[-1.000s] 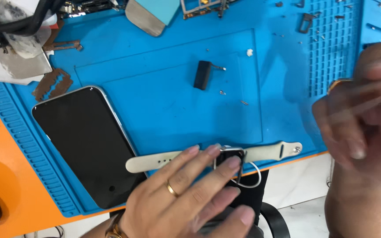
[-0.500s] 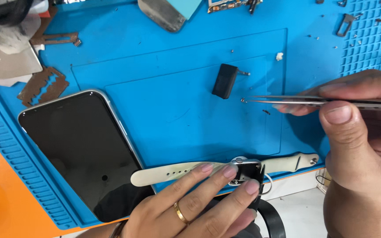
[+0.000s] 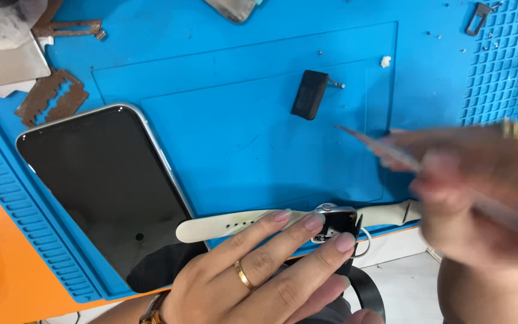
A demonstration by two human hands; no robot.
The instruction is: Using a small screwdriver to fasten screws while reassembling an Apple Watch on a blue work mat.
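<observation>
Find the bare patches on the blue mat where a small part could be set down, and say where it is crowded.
Bare mat lies between the phone, the small black block and the watch; another stretch runs along the top above the block. Crowded: the near edge, where the left hand steadies the watch, the right side under the right hand holding tweezers, and the razor blade corner.

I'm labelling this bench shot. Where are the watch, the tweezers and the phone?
watch (image 3: 338, 222): head view, on its dark case.
tweezers (image 3: 364, 139): head view, on the blurred shaft near the tip.
phone (image 3: 106, 186): head view, on its black screen.
</observation>
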